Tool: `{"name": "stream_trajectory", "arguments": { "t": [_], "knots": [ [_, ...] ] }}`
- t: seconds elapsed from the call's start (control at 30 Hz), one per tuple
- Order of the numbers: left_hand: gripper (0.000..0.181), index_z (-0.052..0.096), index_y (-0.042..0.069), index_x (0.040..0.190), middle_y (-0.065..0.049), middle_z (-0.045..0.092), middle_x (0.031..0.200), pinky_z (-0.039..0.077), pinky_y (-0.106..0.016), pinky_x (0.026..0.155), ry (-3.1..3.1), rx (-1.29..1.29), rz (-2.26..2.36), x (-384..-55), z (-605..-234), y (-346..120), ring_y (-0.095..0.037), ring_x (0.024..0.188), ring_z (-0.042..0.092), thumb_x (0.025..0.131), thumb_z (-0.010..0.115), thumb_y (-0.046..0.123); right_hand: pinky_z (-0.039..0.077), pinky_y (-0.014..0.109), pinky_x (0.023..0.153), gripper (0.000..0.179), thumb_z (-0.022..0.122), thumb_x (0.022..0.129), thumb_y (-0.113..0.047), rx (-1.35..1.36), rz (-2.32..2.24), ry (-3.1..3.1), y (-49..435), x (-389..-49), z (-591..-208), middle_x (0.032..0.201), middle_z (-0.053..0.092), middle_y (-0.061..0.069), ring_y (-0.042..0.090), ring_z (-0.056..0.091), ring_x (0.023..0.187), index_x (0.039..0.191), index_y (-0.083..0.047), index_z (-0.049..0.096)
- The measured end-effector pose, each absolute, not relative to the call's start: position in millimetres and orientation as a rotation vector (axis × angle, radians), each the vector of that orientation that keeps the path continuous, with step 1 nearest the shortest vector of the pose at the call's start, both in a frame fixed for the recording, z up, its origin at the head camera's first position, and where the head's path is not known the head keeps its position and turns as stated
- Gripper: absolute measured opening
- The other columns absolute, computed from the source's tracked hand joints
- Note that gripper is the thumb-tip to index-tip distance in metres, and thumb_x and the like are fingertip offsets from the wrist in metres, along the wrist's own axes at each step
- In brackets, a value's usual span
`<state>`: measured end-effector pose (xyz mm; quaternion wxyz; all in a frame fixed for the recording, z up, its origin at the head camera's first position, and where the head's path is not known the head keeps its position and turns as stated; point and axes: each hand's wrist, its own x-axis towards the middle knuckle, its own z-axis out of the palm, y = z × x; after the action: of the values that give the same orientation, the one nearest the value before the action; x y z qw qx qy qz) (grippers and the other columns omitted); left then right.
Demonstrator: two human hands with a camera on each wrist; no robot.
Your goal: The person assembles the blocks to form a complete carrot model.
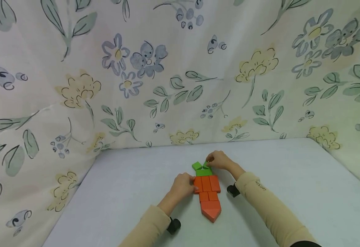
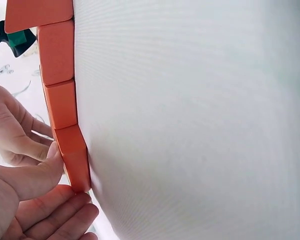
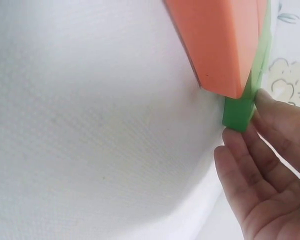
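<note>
Flat wooden blocks lie on the table in one upright figure: several orange blocks (image 1: 206, 184), a pointed orange end (image 1: 211, 210) nearest me, and a wider green block (image 1: 204, 172) beyond. A small tilted green block (image 1: 197, 166) sits at the far left. My left hand (image 1: 182, 185) holds the left orange block (image 2: 74, 159) at its edge, thumb against one face and fingertips at its far end. At the far right of the figure, my right hand (image 1: 220, 160) pinches another small green block (image 1: 205, 164), partly hidden by the fingers. Its thumb and fingertips touch green in the right wrist view.
A pale cloth covers the table (image 1: 130, 192). Behind it hangs a floral curtain (image 1: 167, 68). Both wrists carry small black devices, the left one (image 1: 174, 226) and the right one (image 1: 233, 190), close to the table surface.
</note>
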<state>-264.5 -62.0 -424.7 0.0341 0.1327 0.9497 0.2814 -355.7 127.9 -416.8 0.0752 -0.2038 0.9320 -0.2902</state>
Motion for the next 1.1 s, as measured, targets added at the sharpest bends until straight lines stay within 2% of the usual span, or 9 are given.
{"name": "stream_trajectory", "arguments": {
  "t": [0.1,0.4,0.53,0.63,0.8,0.93,1.0,1.03,1.1],
  "knots": [
    [0.033,0.073,-0.003,0.107,-0.015,0.072,0.099,0.047,-0.028,0.066,2.913,0.413,0.881,-264,-424,-62,-0.013,0.071,0.048,0.078,0.081,0.008,0.054,0.038,0.079,0.019,0.069,0.087,-0.007,-0.618,-0.876,2.795,128,-355,-417,0.096,0.071,0.015,0.027,0.065,0.09,0.101,0.006,0.071],
    [0.033,0.072,-0.005,0.108,-0.016,0.072,0.102,0.047,-0.027,0.065,2.903,0.447,0.874,-265,-424,-62,-0.011,0.071,0.048,0.079,0.08,0.008,0.053,0.039,0.079,0.025,0.065,0.092,-0.012,-0.541,-0.893,2.827,132,-353,-417,0.102,0.07,0.016,0.026,0.064,0.089,0.107,0.007,0.069],
    [0.035,0.071,-0.005,0.111,-0.017,0.07,0.107,0.052,-0.034,0.074,2.899,0.457,0.829,-266,-423,-62,-0.015,0.08,0.057,0.081,0.078,0.011,0.052,0.041,0.078,0.027,0.061,0.095,-0.018,-0.526,-0.897,2.877,142,-353,-416,0.102,0.07,0.016,0.026,0.063,0.089,0.107,0.005,0.069],
    [0.037,0.07,-0.003,0.114,-0.016,0.069,0.112,0.052,-0.036,0.077,2.903,0.451,0.792,-267,-422,-63,-0.017,0.084,0.059,0.082,0.078,0.013,0.051,0.046,0.084,0.031,0.057,0.098,-0.02,-0.53,-0.915,2.914,155,-353,-415,0.109,0.068,0.02,0.034,0.062,0.1,0.11,0.006,0.068],
    [0.036,0.071,0.001,0.115,-0.012,0.071,0.109,0.05,-0.033,0.069,2.914,0.479,0.747,-271,-421,-63,-0.017,0.076,0.055,0.083,0.077,0.016,0.042,0.056,0.097,0.04,0.051,0.101,-0.025,-0.453,-0.971,2.972,179,-349,-409,0.124,0.06,0.027,0.046,0.05,0.12,0.119,0.008,0.063],
    [0.039,0.07,0.003,0.116,-0.01,0.071,0.105,0.053,-0.036,0.073,2.975,0.496,0.706,-275,-422,-64,-0.022,0.086,0.065,0.08,0.079,0.018,0.035,0.06,0.102,0.048,0.048,0.103,-0.031,-0.404,-1.009,3.005,192,-345,-405,0.13,0.055,0.03,0.05,0.043,0.125,0.126,0.01,0.058],
    [0.042,0.069,0.003,0.117,-0.009,0.071,0.105,0.054,-0.038,0.075,3.02,0.505,0.683,-276,-423,-65,-0.025,0.091,0.067,0.079,0.079,0.016,0.029,0.064,0.104,0.053,0.045,0.103,-0.035,-0.386,-0.989,3.025,196,-343,-404,0.133,0.051,0.031,0.053,0.035,0.129,0.131,0.01,0.054],
    [0.041,0.068,0.002,0.117,-0.01,0.071,0.105,0.054,-0.04,0.076,3.038,0.51,0.684,-277,-424,-65,-0.026,0.088,0.066,0.079,0.078,0.014,0.026,0.067,0.104,0.055,0.045,0.103,-0.036,-0.371,-0.973,3.032,197,-343,-404,0.135,0.049,0.031,0.054,0.031,0.131,0.133,0.01,0.051],
    [0.04,0.067,0.002,0.119,-0.012,0.07,0.107,0.053,-0.044,0.083,3.085,0.532,0.658,-278,-426,-66,-0.028,0.092,0.066,0.081,0.074,0.012,0.021,0.072,0.102,0.059,0.044,0.102,-0.04,-0.354,-0.923,3.052,198,-341,-403,0.139,0.045,0.031,0.057,0.024,0.134,0.137,0.008,0.048]
  ]
}}
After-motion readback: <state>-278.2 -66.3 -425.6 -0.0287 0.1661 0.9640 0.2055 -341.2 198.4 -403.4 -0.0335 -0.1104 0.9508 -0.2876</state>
